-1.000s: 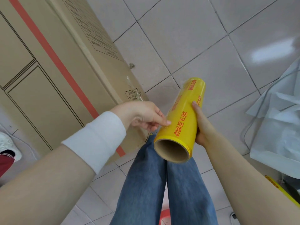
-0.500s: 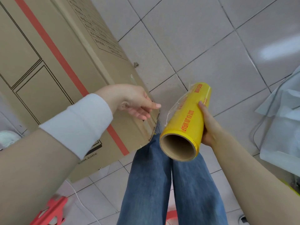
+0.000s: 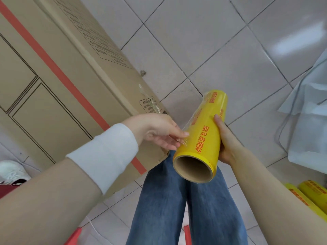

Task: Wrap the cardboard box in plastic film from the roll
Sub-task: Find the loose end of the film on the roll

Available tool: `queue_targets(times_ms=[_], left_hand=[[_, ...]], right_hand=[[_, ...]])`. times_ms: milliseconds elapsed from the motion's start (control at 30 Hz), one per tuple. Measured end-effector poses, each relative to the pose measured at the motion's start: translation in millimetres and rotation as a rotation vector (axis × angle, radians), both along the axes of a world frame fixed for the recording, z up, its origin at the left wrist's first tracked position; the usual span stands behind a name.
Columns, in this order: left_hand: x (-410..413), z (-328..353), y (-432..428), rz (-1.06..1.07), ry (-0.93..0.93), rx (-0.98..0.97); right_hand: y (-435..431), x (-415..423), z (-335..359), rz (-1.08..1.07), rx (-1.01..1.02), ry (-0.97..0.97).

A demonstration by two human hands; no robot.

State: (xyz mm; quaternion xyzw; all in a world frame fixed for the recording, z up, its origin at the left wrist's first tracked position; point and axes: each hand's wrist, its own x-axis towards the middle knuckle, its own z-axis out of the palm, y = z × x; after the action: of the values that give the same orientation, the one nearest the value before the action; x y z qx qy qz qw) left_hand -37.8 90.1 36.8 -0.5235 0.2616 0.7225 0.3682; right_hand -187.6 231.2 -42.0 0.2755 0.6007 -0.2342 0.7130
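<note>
Just right of the frame's centre, the yellow roll (image 3: 201, 138) of plastic film sits in the right hand (image 3: 225, 138), whose fingers close around its far side while the thumb lies along the top. Its long axis slants from the open cardboard core at lower centre up toward the upper right, so it points away from the body and slightly off to the right. The left hand (image 3: 159, 131) is at the roll's left flank, fingertips (image 3: 184, 134) touching the yellow surface where a thin, clear edge of film seems to lift; whether it has pinched that edge cannot be told. The cardboard box (image 3: 58, 82) fills the upper left of the frame, its near corner directly behind the left hand, so the box lies to the left of the roll and the left hand is the nearer one. The next move likely means drawing the loose film leftward onto that corner. More yellow rolls (image 3: 311, 195) lie at lower right.
</note>
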Motion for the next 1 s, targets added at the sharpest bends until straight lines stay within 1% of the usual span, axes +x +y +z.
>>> queue_targets(times_ms=[133, 200, 300, 433, 633, 700, 800, 900, 1000], left_hand=[[-3, 2, -7, -0.014, 0.008, -0.164], [-4, 1, -11, -0.011, 0.009, -0.238], [-11, 0, -8, 0.008, 0.033, -0.213], [-20, -7, 7, 0.054, 0.014, -0.195], [-24, -20, 23, 0.084, -0.05, -0.213], [-27, -23, 25, 0.093, -0.053, -0.204], [-32, -25, 27, 0.117, -0.056, -0.188], [-36, -23, 25, 0.112, -0.054, -0.204], [-37, -21, 16, 0.063, -0.061, -0.242]], right_hand=[[11, 1, -1, -0.017, -0.093, -0.024], [14, 1, -3, -0.041, -0.073, -0.034], [18, 8, -8, -0.149, 0.019, -0.073], [18, 16, -15, -0.238, 0.119, -0.036], [30, 7, -21, -0.144, 0.166, -0.029], [34, 2, -22, -0.169, 0.152, -0.045], [39, 3, -18, -0.289, 0.072, -0.11], [43, 11, -11, -0.405, 0.054, -0.158], [42, 16, -10, -0.402, 0.068, -0.171]])
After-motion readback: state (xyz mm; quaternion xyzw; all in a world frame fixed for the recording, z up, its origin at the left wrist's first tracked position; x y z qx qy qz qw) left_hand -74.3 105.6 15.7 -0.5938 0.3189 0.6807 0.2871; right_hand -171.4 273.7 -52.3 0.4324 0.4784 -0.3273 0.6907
